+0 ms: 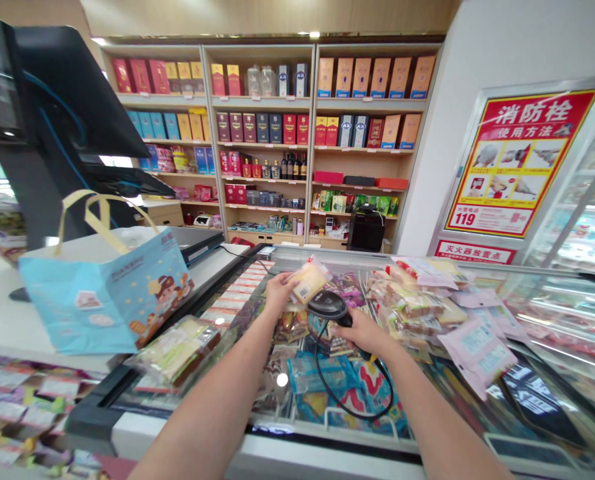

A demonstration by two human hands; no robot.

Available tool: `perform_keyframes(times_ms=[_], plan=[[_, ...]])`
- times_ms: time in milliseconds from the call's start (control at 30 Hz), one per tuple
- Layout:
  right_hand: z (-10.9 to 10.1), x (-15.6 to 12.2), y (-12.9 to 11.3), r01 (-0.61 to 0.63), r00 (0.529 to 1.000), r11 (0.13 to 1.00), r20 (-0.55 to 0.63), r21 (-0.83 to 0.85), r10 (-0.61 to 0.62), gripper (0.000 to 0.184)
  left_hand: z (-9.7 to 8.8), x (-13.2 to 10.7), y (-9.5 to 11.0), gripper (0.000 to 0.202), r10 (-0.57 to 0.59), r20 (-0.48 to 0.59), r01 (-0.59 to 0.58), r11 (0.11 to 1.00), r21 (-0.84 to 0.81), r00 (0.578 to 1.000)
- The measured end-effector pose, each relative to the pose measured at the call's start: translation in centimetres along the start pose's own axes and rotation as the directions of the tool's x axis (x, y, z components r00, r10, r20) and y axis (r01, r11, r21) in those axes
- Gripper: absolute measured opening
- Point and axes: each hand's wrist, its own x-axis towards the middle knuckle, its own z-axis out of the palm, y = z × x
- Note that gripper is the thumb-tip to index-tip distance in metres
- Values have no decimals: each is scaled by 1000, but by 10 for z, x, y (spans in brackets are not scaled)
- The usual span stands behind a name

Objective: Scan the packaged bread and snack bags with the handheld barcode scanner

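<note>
1. Two hands meet above a glass-topped freezer (102, 408); left hand (279, 291) pinches a yellow packet (307, 280).
2. Right hand (365, 331) grips a scanner (328, 307), its head just below the packet.
3. Packet pile (427, 303) lies right, blue bag (107, 297) well left.

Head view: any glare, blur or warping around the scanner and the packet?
Head view: the packet in the left hand and the scanner in the right hand are sharp and evenly lit; a small lamp glare sits on the glass counter; edges smear and bend, lower left most.
</note>
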Motion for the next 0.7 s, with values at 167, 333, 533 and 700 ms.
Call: perform_keyframes(times_ms=[167,333,533,700], plan=[[0,5,6,6,1000,997,-29,82,-3,19,1,0,1,29,-17,-46,14,998,-61,999],[-9,10,5,19,985,953,-167,301,33,25,20,-1,2,31,-59,-59,54,994,-91,996],[-50,-8,-8,116,930,903,-363,414,47,28,93,6,27,31,-89,-15,85,982,-169,996],[-98,-37,-13,191,838,862,-536,470,106,30,192,10,64,28,-57,75,69,982,-175,996]])
